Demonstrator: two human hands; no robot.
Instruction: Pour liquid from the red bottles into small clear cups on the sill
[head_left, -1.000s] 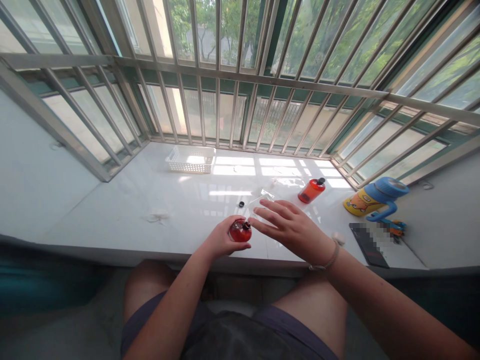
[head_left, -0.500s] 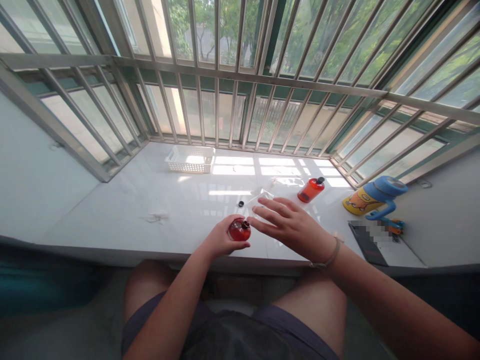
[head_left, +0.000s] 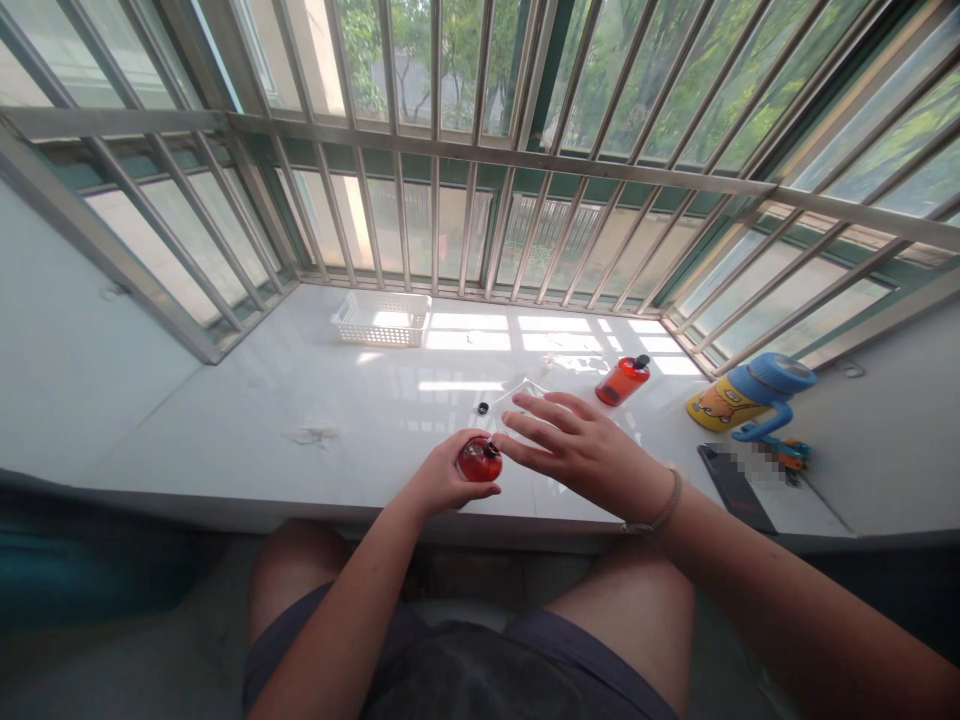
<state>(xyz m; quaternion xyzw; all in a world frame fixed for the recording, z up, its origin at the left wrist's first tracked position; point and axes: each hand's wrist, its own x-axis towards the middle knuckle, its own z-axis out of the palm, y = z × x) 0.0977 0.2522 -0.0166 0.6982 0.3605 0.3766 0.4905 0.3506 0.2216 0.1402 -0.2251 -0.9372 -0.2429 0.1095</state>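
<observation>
A barred window (head_left: 480, 150) wraps my white tabletop (head_left: 225, 420), which carries a basket (head_left: 381, 318), a blue jug (head_left: 750, 398) and a second bottle (head_left: 621, 380). At the near edge my left hand (head_left: 439, 478) grips a red bottle (head_left: 480, 460). My right hand (head_left: 585, 455) hovers just beside its top, fingers spread and holding nothing.

On the white counter (head_left: 225, 420) a white basket (head_left: 381, 319) sits far left, a second red bottle (head_left: 621, 380) lies right of centre, and — at the right edge — a blue-lidded yellow cup (head_left: 742, 396) beside a dark phone (head_left: 735, 486).
</observation>
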